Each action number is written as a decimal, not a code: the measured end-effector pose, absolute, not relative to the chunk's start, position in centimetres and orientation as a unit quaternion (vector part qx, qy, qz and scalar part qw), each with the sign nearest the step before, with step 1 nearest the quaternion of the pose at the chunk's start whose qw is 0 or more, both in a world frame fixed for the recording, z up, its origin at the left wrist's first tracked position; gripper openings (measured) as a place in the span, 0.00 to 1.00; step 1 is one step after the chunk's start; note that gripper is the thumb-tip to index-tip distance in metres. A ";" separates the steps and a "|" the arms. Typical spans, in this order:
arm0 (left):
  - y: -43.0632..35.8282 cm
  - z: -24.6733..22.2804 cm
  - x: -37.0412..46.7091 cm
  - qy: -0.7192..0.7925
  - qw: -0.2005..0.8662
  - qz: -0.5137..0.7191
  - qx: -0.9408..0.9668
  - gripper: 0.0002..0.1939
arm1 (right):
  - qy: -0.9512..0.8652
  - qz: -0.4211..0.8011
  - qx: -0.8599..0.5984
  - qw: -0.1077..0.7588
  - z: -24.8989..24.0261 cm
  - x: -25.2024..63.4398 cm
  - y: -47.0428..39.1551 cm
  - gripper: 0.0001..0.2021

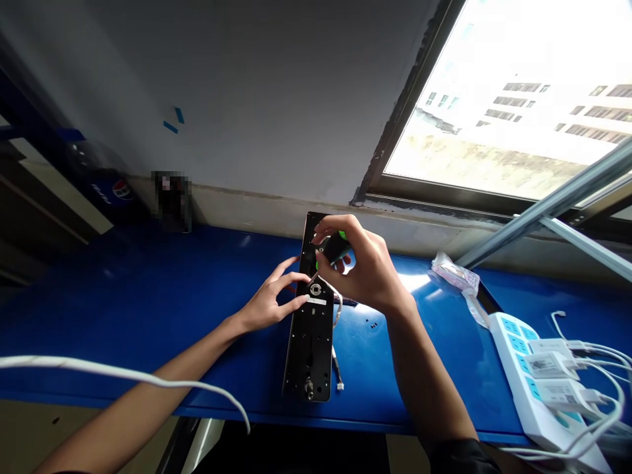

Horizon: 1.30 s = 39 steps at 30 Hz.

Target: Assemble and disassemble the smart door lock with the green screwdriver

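Note:
A long black metal plate (316, 336) with small holes lies lengthwise on the blue table. My right hand (363, 263) is closed around a black and green screwdriver (336, 247) over the plate's upper half. The shaft slants down to the left, its tip close to my left fingertips. My left hand (271, 297) rests on the plate's left edge, thumb and fingers apart, steadying it beside a round silver part (315, 289) and a white label (316, 301). A white cable (338, 308) runs along the plate's right side. Near its bottom end stands a metal lock cylinder (309, 388).
Small screws (372, 324) lie on the blue table (197, 283) right of the plate. A power strip (518, 375) with white chargers and a plastic packet (457, 273) are at right. A Pepsi bottle (106, 191) stands back left. A white cable (123, 373) crosses above my left forearm.

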<state>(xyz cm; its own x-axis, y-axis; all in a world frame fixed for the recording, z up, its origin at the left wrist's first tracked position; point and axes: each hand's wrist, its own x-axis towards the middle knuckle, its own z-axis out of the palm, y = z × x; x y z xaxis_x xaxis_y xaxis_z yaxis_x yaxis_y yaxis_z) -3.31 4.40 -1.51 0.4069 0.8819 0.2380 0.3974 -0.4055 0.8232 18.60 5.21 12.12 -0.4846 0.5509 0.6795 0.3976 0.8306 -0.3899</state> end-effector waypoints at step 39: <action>3.3 -1.6 -1.2 0.435 0.160 0.475 0.748 0.08 | -0.837 0.072 -0.294 0.455 12.7 18.8 4.3 0.19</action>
<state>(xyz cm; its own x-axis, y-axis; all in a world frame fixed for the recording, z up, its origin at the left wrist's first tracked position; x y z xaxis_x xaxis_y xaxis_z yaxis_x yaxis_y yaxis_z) -1.15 3.35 -1.65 0.1715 0.8025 0.5714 0.4986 -0.5710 0.6522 18.79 4.33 12.73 -0.4131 0.5577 0.7200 0.4258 0.8171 -0.3887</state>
